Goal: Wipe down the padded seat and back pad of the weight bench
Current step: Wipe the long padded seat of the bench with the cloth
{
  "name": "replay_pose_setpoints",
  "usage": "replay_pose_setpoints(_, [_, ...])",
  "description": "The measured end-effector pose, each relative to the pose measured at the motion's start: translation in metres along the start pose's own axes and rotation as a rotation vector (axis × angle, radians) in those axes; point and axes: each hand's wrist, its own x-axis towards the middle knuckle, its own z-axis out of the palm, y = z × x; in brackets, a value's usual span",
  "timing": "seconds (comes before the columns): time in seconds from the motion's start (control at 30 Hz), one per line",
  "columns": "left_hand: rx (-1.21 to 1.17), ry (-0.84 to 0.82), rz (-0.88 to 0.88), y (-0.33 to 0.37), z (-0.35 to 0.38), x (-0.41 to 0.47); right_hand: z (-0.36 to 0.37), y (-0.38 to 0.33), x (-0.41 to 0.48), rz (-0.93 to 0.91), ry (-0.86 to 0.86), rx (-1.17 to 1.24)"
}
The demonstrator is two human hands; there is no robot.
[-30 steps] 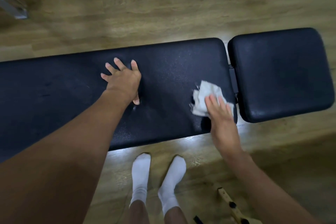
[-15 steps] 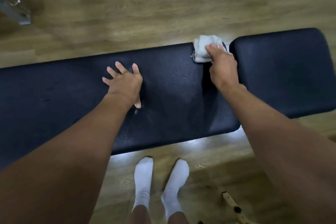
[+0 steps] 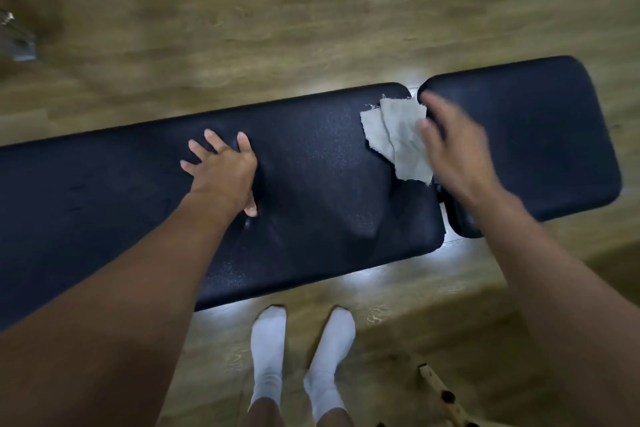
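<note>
**Cloth at the joint of the pads, right hand beside it**

Nearest the camera, two white socks (image 3: 268,350) are planted on the wooden floor (image 3: 311,17), just short of the bench's near edge. A wooden piece (image 3: 438,388) is seen low at the right; what it is cannot be told.

The bench is laid left to right across the view. The long back pad (image 3: 322,191) fills the left and middle. The shorter seat (image 3: 540,135) follows at the right, parted from it by a narrow gap.

The left hand (image 3: 221,170) is spread flat on the middle of the back pad, fingers straight and apart, with nothing held. It is judged to be a brace.

Farther on, the cloth (image 3: 398,139) is spread on the right end of the back pad, toward its far edge and just beside the gap. The right hand (image 3: 453,152) is blurred. It is placed at the cloth's right edge, over the gap and the seat's left end. Its fingers (image 3: 427,125) seem extended and touch the cloth. Whether the edge is pinched or only pressed cannot be told.

So the cloth lies left of the right hand, and the seat lies under and right of it. The seat is much nearer the right hand than the left. If the seat is taken next, the cloth must be drawn rightward over the gap, along the bench's long axis.

Beyond the bench, a metal object (image 3: 17,42) is seen at the far left.
</note>
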Motion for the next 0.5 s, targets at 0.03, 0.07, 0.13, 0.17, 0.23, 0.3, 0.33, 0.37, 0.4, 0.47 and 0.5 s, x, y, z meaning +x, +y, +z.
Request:
replay_pose_setpoints(0.03, [0.004,0.001,0.003,0.000,0.000,0.000,0.013,-0.001,-0.010,-0.060,-0.084,-0.031])
replay_pose_setpoints(0.07, [0.005,0.001,0.005,0.000,-0.001,-0.001,0.026,-0.001,-0.019,-0.102,-0.161,-0.084])
replay_pose_setpoints(0.13, [0.001,0.005,0.002,0.002,0.000,-0.001,0.047,-0.001,-0.019,-0.130,-0.193,-0.185])
replay_pose_setpoints(0.17, [0.003,0.005,-0.002,0.002,0.000,0.000,0.052,-0.004,-0.009,-0.129,-0.177,-0.217])
replay_pose_setpoints(0.23, [0.011,0.003,-0.004,0.002,0.001,0.003,0.058,-0.013,0.023,-0.152,-0.158,-0.297])
replay_pose_setpoints(0.3, [0.005,-0.001,0.006,0.002,0.001,0.002,0.059,-0.025,0.055,-0.203,-0.176,-0.413])
replay_pose_setpoints(0.33, [0.008,0.005,0.010,0.002,0.001,0.001,0.058,-0.030,0.067,-0.199,-0.193,-0.423])
replay_pose_setpoints(0.37, [0.019,0.010,0.010,0.001,0.001,0.000,0.056,-0.033,0.073,-0.197,-0.200,-0.427])
replay_pose_setpoints(0.4, [0.028,0.007,0.008,0.001,0.000,-0.002,0.055,-0.032,0.070,-0.199,-0.197,-0.428])
replay_pose_setpoints(0.47, [0.030,0.004,0.001,0.003,-0.002,-0.004,0.052,-0.021,0.040,-0.201,-0.195,-0.421])
replay_pose_setpoints(0.5, [0.028,0.004,-0.001,0.003,-0.002,-0.005,0.051,-0.012,0.013,-0.189,-0.197,-0.403])
